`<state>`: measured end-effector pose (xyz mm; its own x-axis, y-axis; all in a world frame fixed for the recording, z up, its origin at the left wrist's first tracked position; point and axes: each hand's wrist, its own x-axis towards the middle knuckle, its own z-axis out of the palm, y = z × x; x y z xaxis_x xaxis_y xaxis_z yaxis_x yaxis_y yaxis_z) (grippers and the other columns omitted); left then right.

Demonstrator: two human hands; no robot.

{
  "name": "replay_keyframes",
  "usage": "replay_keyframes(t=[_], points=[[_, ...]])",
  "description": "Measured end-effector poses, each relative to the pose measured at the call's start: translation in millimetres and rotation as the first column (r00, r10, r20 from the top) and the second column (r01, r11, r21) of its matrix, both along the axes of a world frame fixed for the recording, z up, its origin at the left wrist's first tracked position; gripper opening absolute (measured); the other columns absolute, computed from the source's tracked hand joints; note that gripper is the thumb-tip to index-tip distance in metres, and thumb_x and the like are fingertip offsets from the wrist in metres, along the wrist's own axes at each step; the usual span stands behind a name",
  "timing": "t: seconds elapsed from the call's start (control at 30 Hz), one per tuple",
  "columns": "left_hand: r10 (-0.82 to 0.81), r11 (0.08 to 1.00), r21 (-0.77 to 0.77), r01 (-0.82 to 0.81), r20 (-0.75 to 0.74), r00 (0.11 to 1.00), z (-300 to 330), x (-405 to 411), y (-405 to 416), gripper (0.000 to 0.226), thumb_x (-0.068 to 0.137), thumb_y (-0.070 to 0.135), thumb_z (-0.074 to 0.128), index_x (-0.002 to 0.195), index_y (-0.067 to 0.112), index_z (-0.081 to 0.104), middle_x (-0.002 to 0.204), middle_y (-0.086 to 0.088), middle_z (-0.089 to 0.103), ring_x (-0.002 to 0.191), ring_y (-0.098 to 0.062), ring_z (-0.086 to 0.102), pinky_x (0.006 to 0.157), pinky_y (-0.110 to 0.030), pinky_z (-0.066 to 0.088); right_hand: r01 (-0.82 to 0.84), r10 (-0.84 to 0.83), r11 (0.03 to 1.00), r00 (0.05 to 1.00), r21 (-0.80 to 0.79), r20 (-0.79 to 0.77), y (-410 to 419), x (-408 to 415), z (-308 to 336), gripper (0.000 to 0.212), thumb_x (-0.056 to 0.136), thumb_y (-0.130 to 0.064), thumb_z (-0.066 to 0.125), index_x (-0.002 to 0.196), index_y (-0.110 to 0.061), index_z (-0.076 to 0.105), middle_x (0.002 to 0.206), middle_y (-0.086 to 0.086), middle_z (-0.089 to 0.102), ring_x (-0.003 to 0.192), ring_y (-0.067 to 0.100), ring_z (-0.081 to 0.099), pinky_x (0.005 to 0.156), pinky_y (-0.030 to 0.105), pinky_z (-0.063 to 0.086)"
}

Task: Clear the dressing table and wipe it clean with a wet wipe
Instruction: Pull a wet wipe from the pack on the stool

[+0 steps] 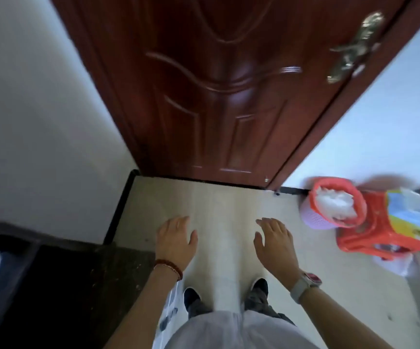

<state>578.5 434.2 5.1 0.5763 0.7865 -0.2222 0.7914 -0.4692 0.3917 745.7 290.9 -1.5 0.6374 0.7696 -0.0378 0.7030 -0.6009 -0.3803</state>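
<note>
In the head view, the only one, the person stands facing a closed dark red door (216, 96) that fills the upper centre of the frame, its brass handle (355, 49) at the upper right. Both hands hang out over the pale floor (224, 205) in the lower centre: the left hand (176, 239) and the right hand (275, 244) are empty, palms down, fingers (181, 222) straight and lying loosely side by side, pinching nothing. No dressing table and no wet wipe show anywhere in the frame, so the bench to be cleared must lie outside it. At the right edge a small bin with a red liner (334, 202), stuffed with white waste, stands just beside a red plastic stool (377, 230) carrying a colourful pack (410, 212). The frame is blurred, which suggests the head is turning; the likely risks are a foot clipping the bin or stool and spilling it, or setting off without a wipe in hand.
</note>
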Motion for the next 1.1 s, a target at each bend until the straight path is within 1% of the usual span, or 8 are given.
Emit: replay_keyframes(t=[0.13,0.3,0.53,0.63,0.77,0.83,0.9,1.1], points=[[-0.308,0.951,0.000,0.308,-0.037,0.951,-4,103,-44,0.045,0.093,0.035,0.038,0.135,0.019,0.036,0.142,0.000,0.037,0.131,-0.018,0.030,0.108,-0.034,0.021,0.300,-0.299,0.952,0.954,0.060,-0.021,-82,48,-2,0.035,0.079,-0.024,0.045,0.101,-0.008,0.066,0.096,0.009,0.068,0.091,0.033,0.064,0.075,0.043,0.051],[-0.557,0.830,0.019,0.558,-0.052,0.829,-4,237,-143,0.043,0.091,0.033,0.040,0.132,0.020,0.040,0.137,0.000,0.043,0.125,-0.019,0.037,0.103,-0.036,0.026,0.573,-0.570,0.818,0.819,0.055,-0.068,-201,117,-11,0.028,0.080,-0.016,0.056,0.105,-0.007,0.065,0.100,0.013,0.067,0.096,0.035,0.061,0.081,0.046,0.048],[-0.772,0.635,0.020,0.772,0.011,0.635,12,381,-283,0.043,0.092,0.034,0.042,0.133,0.022,0.039,0.139,0.001,0.041,0.128,-0.018,0.034,0.103,-0.037,0.026,0.754,-0.755,0.654,0.655,0.059,-0.012,-334,211,-6,0.034,0.073,-0.027,0.043,0.088,-0.009,0.069,0.081,0.008,0.069,0.073,0.030,0.067,0.063,0.040,0.055],[-0.824,0.567,0.049,0.822,0.029,0.566,15,430,-312,0.043,0.090,0.033,0.046,0.131,0.021,0.043,0.138,-0.001,0.043,0.128,-0.019,0.036,0.104,-0.038,0.027,0.805,-0.806,0.590,0.592,0.061,-0.003,-364,244,-7,0.028,0.069,-0.021,0.054,0.089,-0.008,0.068,0.082,0.009,0.069,0.073,0.031,0.067,0.064,0.042,0.054],[-0.842,0.540,0.016,0.842,0.016,0.540,5,495,-335,0.043,0.088,0.030,0.051,0.128,0.016,0.047,0.134,-0.007,0.047,0.122,-0.026,0.042,0.100,-0.041,0.035,0.833,-0.832,0.553,0.553,0.006,-0.055,-385,291,-12,0.038,0.073,-0.028,0.039,0.090,-0.010,0.068,0.082,0.008,0.069,0.073,0.030,0.067,0.063,0.041,0.055],[-0.844,0.536,-0.012,0.844,0.006,0.536,-4,533,-344,0.042,0.088,0.030,0.050,0.128,0.016,0.047,0.134,-0.006,0.047,0.122,-0.025,0.042,0.101,-0.039,0.035,0.847,-0.844,0.532,0.529,-0.019,-0.086,-392,321,-16,0.034,0.073,-0.025,0.045,0.091,-0.009,0.068,0.084,0.008,0.069,0.075,0.031,0.067,0.064,0.042,0.055],[-0.851,0.526,-0.036,0.850,-0.021,0.525,-15,576,-351,0.043,0.089,0.031,0.047,0.129,0.018,0.045,0.135,-0.004,0.045,0.122,-0.023,0.041,0.101,-0.038,0.036,0.856,-0.852,0.516,0.509,-0.034,-0.120,-399,359,-26,0.034,0.073,-0.023,0.049,0.097,-0.007,0.067,0.091,0.011,0.068,0.082,0.034,0.066,0.070,0.044,0.053],[-0.833,0.543,-0.141,0.828,0.035,0.552,-47,705,-355,0.042,0.090,0.032,0.045,0.129,0.017,0.046,0.135,-0.004,0.047,0.124,-0.022,0.040,0.101,-0.033,0.031,0.836,-0.842,0.536,0.520,-0.112,-0.146,-400,497,-44,0.048,0.082,-0.031,0.035,0.116,-0.007,0.060,0.113,0.011,0.061,0.105,0.035,0.057,0.088,0.044,0.044]])
